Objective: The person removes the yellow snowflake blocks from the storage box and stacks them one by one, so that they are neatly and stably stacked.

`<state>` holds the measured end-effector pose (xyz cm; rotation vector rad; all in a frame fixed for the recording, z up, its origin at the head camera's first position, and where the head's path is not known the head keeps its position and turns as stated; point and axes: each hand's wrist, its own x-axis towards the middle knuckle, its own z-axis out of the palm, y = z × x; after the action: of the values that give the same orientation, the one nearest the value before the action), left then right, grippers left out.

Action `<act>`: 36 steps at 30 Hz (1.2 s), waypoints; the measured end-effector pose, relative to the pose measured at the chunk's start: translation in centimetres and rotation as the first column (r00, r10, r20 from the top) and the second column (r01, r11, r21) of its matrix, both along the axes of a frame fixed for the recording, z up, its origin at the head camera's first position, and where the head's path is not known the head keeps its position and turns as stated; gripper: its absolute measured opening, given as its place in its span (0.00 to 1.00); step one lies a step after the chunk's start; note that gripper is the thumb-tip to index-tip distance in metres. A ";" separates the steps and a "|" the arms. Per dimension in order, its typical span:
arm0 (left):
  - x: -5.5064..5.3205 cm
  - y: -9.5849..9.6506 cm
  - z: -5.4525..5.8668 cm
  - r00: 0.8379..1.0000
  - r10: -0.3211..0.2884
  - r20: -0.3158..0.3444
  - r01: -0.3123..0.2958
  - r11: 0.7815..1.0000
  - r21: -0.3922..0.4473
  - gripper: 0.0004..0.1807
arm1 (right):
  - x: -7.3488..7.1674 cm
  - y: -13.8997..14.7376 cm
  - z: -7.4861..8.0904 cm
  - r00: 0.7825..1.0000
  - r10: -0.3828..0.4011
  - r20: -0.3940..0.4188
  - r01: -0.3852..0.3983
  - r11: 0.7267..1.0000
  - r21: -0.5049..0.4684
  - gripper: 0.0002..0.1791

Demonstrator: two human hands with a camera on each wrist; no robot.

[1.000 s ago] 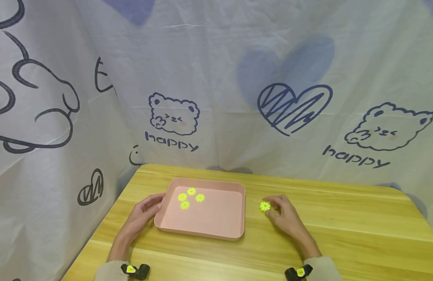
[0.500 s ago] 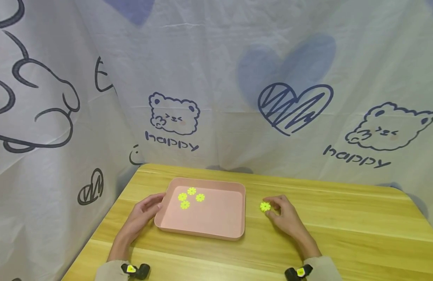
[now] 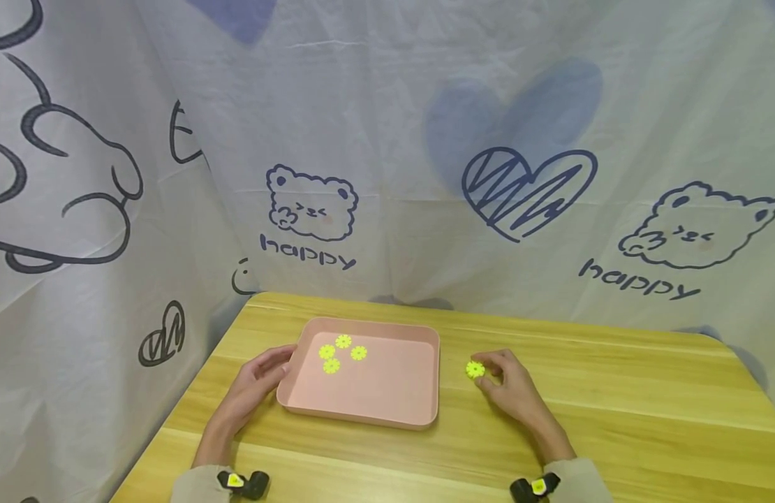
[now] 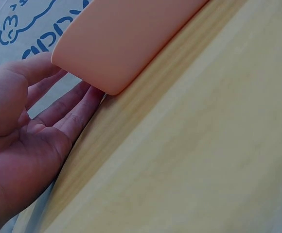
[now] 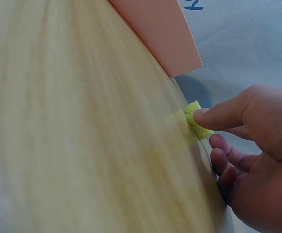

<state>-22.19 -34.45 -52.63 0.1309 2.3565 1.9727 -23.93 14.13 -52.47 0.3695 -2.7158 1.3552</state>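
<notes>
A pink rectangular tray (image 3: pixel 362 405) lies on the wooden table, with several bright yellow, flower-shaped notched discs (image 3: pixel 331 365) grouped in its far left part. My left hand (image 3: pixel 252 388) rests against the tray's left wall. Seen from the left wrist, its fairly straight fingers touch the outside of the tray wall (image 4: pixel 116 43). To the right of the tray, my right hand (image 3: pixel 510 388) pinches a small stack of notched yellow discs (image 3: pixel 475 369) between thumb and fingers. The right wrist view shows the stack (image 5: pixel 199 124) side-on, close to the tabletop; the thumb hides part of it.
The wooden table (image 3: pixel 614 412) extends to the right of both hands. A white cloth (image 3: pixel 412 244) printed with bears, hearts and words hangs behind the table and along its left side. Each wrist wears a black camera strap (image 3: pixel 243 483).
</notes>
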 end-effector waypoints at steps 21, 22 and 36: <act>0.0 -0.1 -0.1 1.000 0.001 -0.001 -0.001 1.000 -0.001 0.27 | 0.0 -0.1 0.4 0.998 -0.020 -0.053 0.017 0.998 -0.058 0.21; 0.0 -0.1 0.0 1.000 0.000 0.000 0.000 1.000 0.000 0.27 | 0.0 -0.2 0.6 0.997 -0.022 -0.077 0.017 0.998 -0.062 0.21; 0.2 0.3 0.2 1.000 0.021 0.010 -0.021 1.000 -0.001 0.28 | 1.3 -4.8 3.7 0.988 0.094 -0.119 -0.124 0.952 -0.281 0.16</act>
<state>-22.01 -34.17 -52.41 0.0967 2.3627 1.9764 -22.66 9.30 -48.82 0.5538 -2.3987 1.6795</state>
